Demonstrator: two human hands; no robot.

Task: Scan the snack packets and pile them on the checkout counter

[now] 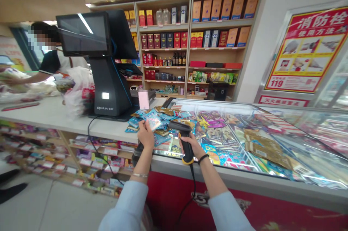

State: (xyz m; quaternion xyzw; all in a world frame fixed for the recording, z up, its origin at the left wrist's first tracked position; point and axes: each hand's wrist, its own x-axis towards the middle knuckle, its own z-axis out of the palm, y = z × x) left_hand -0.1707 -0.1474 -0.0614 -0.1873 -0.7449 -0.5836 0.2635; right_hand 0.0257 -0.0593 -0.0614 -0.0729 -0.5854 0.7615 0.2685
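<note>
My right hand (192, 143) is wrapped round the handle of a black and yellow barcode scanner (187, 147), its head tilted toward the left. A cable hangs from the handle's lower end. With the fingers of my left hand (146, 134) I pinch a small light-coloured packet (154, 123). It is held just in front of the scanner's head. Around and behind it lies a heap of blue snack packets (163, 115), at the counter's end and over the corner of the glass-topped freezer (272, 129).
A black checkout terminal (100, 82) stands on the white counter (54, 109), beside a filled plastic bag (78, 91). Brown packets (268, 147) lie on the freezer's glass. Another person (61, 57) works at the far left. Shelves of boxes (214, 9) line the back.
</note>
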